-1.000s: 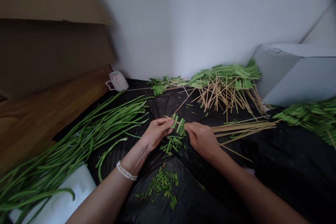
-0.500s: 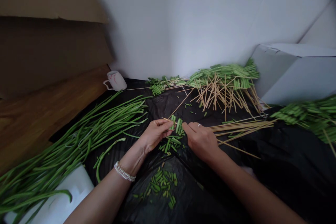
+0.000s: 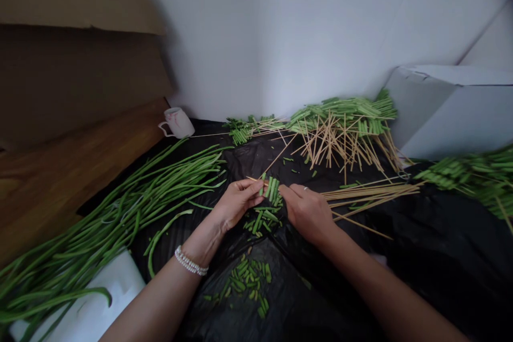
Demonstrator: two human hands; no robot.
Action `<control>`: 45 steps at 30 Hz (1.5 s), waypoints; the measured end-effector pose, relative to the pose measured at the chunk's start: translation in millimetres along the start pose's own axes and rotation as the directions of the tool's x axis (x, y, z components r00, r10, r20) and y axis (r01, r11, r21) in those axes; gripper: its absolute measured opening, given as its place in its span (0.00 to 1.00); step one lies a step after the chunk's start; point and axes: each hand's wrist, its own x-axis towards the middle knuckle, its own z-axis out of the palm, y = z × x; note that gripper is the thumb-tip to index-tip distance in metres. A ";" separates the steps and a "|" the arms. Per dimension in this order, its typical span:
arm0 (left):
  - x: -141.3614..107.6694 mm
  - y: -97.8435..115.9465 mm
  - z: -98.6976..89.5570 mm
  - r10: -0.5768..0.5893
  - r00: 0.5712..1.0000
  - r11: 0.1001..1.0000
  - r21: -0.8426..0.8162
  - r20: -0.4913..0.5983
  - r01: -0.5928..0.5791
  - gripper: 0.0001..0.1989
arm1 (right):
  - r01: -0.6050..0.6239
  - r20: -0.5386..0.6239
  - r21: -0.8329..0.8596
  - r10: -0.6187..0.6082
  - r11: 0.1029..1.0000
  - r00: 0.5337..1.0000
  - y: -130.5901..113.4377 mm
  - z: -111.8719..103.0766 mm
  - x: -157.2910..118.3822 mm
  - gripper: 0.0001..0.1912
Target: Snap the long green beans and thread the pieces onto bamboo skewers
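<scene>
A thin stick (image 3: 251, 178) with green bean bits (image 3: 272, 188) is between the hands: the left hand (image 3: 239, 201) pinches one bit, the right hand (image 3: 306, 210) grips the stick. It looks light, stiff, maybe best held by its end. Past the left hand is a mug (image 3: 180, 123), its inside hidden

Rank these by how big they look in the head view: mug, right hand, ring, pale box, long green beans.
1. Long green beans, as a pile
2. Pale box, cut off by the picture's edge
3. Right hand
4. Mug, farther from the camera
5. Ring
</scene>
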 end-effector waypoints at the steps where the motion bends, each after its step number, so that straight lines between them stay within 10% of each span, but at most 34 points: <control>1: 0.3 -0.8 -0.9 -0.004 1.000 1.000 0.003 -0.003 0.004 0.16 | -0.007 0.008 0.006 0.007 1.000 1.000 -0.2 0.2 -0.1 0.12; 11: -0.7 0.3 -3.8 0.094 0.996 0.951 0.298 -0.003 -0.089 0.19 | -0.054 0.050 0.014 0.053 0.998 0.997 1.2 0.2 2.3 0.13; 16: -8.7 15.2 -20.4 0.035 0.979 0.552 0.813 0.200 -0.186 0.18 | -0.108 -0.041 -0.034 0.107 0.994 0.993 11.6 0.1 2.5 0.14; 22: -15.2 16.3 -25.2 -0.036 0.972 0.229 0.948 0.234 -0.220 0.11 | -0.076 -0.059 -0.044 0.073 0.996 0.996 11.6 2.7 1.5 0.14; 32: -16.2 27.1 -24.2 -0.084 0.946 0.611 0.767 0.312 -0.198 0.10 | -0.104 -0.077 -0.028 0.101 0.994 0.992 13.3 -0.6 2.7 0.14; 38: 2.3 21.5 -31.1 0.163 0.985 0.944 0.297 -0.049 -0.141 0.18 | -0.067 -0.178 0.012 0.068 0.998 0.982 14.1 -0.1 1.8 0.14; 45: 5.0 18.7 -23.2 0.049 0.986 0.995 -0.080 -0.160 -0.062 0.15 | 0.010 -0.161 0.011 -0.008 1.000 0.987 9.0 2.5 -0.1 0.13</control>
